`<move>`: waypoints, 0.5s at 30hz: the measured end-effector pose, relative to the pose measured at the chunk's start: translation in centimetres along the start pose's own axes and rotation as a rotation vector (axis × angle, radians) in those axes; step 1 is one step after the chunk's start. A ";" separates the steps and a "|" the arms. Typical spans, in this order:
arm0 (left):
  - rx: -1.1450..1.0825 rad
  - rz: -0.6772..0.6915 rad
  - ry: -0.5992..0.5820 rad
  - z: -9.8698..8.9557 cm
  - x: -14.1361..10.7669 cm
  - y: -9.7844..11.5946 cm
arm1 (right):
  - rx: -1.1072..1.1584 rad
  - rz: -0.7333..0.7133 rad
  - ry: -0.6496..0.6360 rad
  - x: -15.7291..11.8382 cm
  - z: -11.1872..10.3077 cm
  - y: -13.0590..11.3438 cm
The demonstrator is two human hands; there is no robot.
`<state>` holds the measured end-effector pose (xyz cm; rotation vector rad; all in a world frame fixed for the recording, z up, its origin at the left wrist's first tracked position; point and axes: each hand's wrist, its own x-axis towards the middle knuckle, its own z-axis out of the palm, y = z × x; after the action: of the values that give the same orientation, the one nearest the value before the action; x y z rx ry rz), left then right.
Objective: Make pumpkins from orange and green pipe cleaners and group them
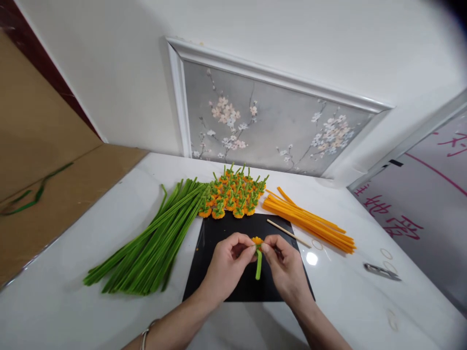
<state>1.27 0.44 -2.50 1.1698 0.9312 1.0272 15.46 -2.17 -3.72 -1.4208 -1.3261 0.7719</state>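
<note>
My left hand [231, 260] and my right hand [284, 262] meet above a black mat [237, 292], pinching a small pipe-cleaner flower from both sides. Its orange top [257, 240] peeks out between my fingertips, and a green pipe-cleaner stem [259, 266] hangs down toward me. My fingers hide most of the middle of the flower. Beyond the mat stands a cluster of finished-looking orange and green pipe-cleaner flowers [235, 192], their stems pointing up. A thin wooden stick [288, 233] lies across the mat's right edge.
On the left lies a big bundle of green pipe cleaners [156, 238]; on the right, a bundle of orange pipe cleaners [310, 221]. Small nippers [381, 271] and several rubber bands [386, 253] rest at far right. Cardboard [73, 180] borders the white table [69, 301].
</note>
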 end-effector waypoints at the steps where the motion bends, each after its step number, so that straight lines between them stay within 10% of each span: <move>1: -0.030 -0.023 0.010 0.1 0.0 0.1 | 0.031 0.014 0.020 -0.1 0.2 0.0; 15: -0.081 -0.094 0.072 -0.1 0.2 0.9 | 0.106 -0.002 -0.018 0.8 -0.4 0.1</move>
<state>1.08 0.71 -1.67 1.0176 0.9834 1.0273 16.03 -1.53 -3.53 -1.3311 -1.2819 0.8430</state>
